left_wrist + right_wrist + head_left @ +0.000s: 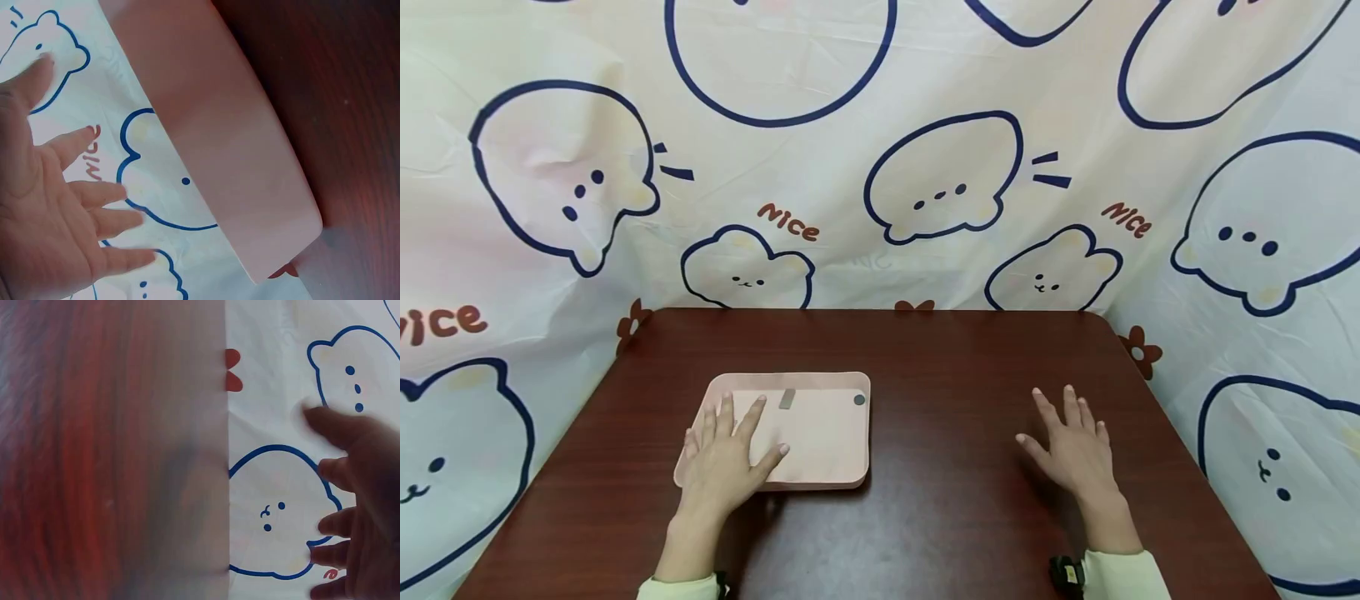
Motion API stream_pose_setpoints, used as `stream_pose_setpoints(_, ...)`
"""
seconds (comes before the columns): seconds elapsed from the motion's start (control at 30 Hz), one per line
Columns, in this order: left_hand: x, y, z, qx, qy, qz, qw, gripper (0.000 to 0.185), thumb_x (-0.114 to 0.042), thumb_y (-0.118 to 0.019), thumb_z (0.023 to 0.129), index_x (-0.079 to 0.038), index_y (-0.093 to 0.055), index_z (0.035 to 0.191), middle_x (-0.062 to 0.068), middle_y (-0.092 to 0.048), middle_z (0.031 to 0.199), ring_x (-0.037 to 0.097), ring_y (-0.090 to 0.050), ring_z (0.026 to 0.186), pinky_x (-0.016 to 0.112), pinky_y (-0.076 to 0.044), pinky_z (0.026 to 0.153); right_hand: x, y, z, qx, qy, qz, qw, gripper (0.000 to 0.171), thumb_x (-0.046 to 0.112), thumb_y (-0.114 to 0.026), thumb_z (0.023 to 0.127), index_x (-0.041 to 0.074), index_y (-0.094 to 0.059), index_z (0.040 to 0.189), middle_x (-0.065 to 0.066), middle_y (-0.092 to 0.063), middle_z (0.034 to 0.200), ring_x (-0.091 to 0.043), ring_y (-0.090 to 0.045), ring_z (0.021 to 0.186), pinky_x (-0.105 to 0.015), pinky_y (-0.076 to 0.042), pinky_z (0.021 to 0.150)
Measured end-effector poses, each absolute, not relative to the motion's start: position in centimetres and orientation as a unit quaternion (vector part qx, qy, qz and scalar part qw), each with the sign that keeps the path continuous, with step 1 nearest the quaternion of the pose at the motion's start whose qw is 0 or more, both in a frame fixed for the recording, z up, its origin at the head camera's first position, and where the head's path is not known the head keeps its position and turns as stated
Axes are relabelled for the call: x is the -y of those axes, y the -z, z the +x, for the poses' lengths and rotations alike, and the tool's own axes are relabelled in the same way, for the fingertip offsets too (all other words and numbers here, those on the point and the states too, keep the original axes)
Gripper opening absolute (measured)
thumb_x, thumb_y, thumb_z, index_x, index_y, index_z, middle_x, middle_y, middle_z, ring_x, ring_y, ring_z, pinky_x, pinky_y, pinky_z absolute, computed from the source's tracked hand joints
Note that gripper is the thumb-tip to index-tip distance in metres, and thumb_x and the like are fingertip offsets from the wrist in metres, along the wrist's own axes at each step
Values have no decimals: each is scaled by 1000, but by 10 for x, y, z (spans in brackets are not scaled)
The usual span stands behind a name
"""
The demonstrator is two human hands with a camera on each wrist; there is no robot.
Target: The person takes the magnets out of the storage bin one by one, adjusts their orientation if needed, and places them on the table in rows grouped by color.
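A shallow pale pink tray (820, 450) with rounded corners lies on the left half of the table. Over its left side hovers my left hand (722, 467), fingers straight and spread, holding nothing. In the left wrist view the tray's outer wall (212, 125) shows beside the spread fingers. Inside the tray, a small grey rectangular piece (787, 399) lies near the far edge, and a small dark round disc (859, 400) sits at the far right corner. My right hand (1078, 454) is over the right part of the table, its fingers extended and nothing in them.
The dark reddish-brown wooden table (947, 400) has rounded far corners. A white cloth (835, 175) printed with blue cartoon animals hangs behind it and along both sides. A black device (1066, 575) is strapped at the right wrist.
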State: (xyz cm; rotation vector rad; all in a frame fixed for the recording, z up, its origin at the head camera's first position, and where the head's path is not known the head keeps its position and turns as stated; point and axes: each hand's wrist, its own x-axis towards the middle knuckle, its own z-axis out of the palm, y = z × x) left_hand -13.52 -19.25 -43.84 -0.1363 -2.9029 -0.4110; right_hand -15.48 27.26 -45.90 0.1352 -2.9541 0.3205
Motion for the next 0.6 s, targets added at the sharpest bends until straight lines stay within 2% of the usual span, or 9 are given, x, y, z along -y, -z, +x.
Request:
stream_pose_setpoints(0.1,194,435,-134,984,134,-46,111,57,-37,-67,81,-8,-54,128,32,-44,128,49,-43,114,63,-31,86,-271,456,-153,990,-92,60,84,57,32,-65,86,6,-49,134,-33,-43,128,-50,-47,106,-62,-39,77)
stream_pose_setpoints(0.2,194,431,-135,984,127,-46,117,45,-29,-69,80,-6,-62,118,30,-54,116,47,-53,101,59,-38,77,-271,452,-153,991,-91,65,79,50,26,-68,85,3,-55,127,-30,-53,117,-46,-55,92,-56,-45,65)
stream_pose_setpoints(0.43,192,419,-127,982,160,-35,90,48,-30,-69,80,-6,-61,121,30,-52,120,47,-49,108,62,-37,79,-262,441,-149,989,-113,60,70,51,27,-68,84,2,-55,127,-29,-54,116,-44,-56,93,-53,-46,64)
stream_pose_setpoints(0.6,195,409,-116,976,206,-13,71,54,-33,-68,83,-7,-55,128,29,-46,128,46,-44,115,64,-34,82,-244,431,-148,982,-165,67,67,52,31,-67,85,5,-55,129,-25,-53,121,-42,-53,103,-55,-45,73)
